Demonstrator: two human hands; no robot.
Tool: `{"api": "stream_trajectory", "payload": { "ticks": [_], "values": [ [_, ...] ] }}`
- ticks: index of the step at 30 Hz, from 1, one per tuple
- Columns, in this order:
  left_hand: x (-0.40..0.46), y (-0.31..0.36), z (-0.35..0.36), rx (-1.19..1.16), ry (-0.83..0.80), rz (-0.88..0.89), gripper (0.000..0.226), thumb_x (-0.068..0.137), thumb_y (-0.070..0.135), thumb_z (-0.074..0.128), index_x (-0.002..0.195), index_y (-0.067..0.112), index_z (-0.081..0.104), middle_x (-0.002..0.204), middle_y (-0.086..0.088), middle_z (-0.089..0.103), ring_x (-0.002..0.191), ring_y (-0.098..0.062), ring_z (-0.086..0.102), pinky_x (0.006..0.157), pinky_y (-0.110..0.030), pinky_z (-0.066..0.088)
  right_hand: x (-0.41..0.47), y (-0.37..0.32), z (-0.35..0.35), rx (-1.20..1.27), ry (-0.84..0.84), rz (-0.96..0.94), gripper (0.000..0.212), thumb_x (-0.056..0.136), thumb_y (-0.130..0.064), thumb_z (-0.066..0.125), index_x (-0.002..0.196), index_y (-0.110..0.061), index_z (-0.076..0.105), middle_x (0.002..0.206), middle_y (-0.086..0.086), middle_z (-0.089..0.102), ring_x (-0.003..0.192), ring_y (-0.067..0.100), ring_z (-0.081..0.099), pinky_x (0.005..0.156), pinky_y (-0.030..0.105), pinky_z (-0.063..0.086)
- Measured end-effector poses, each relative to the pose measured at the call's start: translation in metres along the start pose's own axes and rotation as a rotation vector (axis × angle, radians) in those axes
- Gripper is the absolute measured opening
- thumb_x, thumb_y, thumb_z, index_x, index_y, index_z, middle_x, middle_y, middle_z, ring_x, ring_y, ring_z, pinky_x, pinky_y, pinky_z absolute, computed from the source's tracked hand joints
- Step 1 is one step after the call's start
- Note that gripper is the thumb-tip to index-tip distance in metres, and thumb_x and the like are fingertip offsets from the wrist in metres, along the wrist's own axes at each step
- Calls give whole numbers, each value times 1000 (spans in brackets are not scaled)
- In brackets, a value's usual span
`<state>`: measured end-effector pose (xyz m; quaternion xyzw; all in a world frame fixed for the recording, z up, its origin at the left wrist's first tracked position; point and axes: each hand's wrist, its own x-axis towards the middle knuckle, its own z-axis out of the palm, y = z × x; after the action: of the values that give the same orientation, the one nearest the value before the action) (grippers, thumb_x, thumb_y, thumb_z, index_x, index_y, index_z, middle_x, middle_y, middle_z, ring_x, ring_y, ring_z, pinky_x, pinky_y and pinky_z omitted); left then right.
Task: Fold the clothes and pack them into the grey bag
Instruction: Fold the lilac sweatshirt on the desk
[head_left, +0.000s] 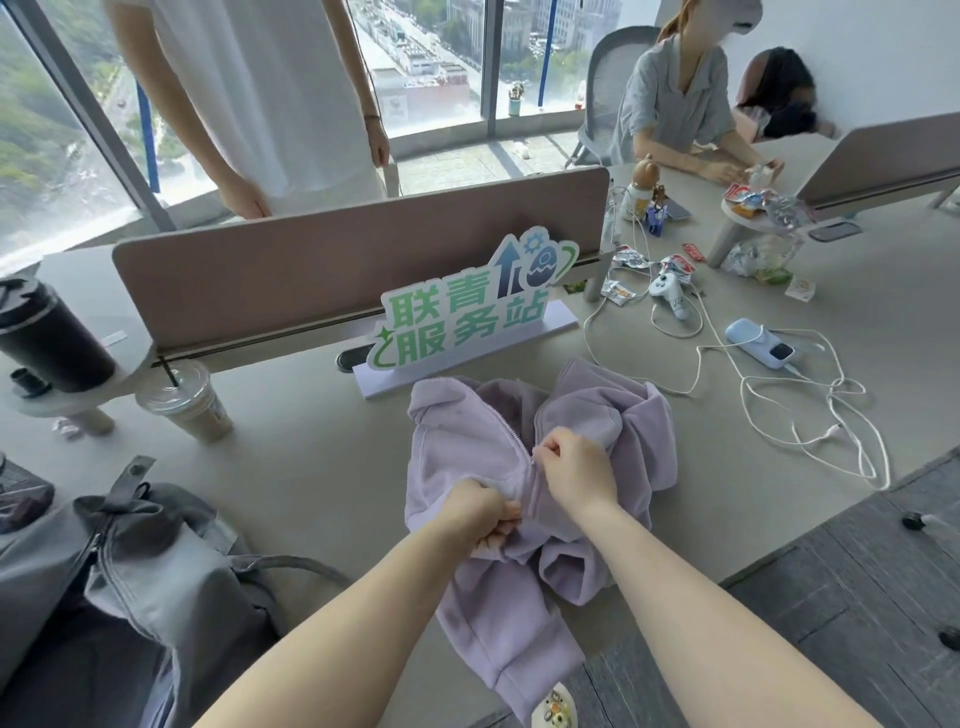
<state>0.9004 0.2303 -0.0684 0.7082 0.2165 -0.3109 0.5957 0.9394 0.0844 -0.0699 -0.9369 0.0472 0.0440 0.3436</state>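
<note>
Hoodie: lilac zip hoodie (524, 467) lies crumpled on the grey table (311, 457), its hem hanging over the near edge.
Left hand (480, 512): fingers curled, clamping the fabric beside the zip.
Right hand (574, 470): fingertips pinching the zip.
Bag: grey bag (145, 577) sits unzipped at the left, apart from the hoodie.
Around: green sign (467, 306) just behind; iced drink cup (187, 402) left; white cables (810, 410) right.

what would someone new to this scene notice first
Probably the lilac zip-up jacket bunched at the near middle of the table, with the left hand gripping its hem and the right hand pinching at the zipper. Next, the green-lettered sign standing just behind it, and the grey bag lying at the near left.
</note>
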Motion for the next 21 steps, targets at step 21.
{"api": "stream_trajectory", "payload": {
  "ticks": [21],
  "values": [
    [7,49,13,751,538,468,32,83,35,56,63,19,37,75,-5,62,80,-30,60,56,-32,33,36,-41,-43,162,-19,-103,20,82,-21,66,65,-11,65,65,-3,66,67,16,59,56,21,38]
  ]
}}
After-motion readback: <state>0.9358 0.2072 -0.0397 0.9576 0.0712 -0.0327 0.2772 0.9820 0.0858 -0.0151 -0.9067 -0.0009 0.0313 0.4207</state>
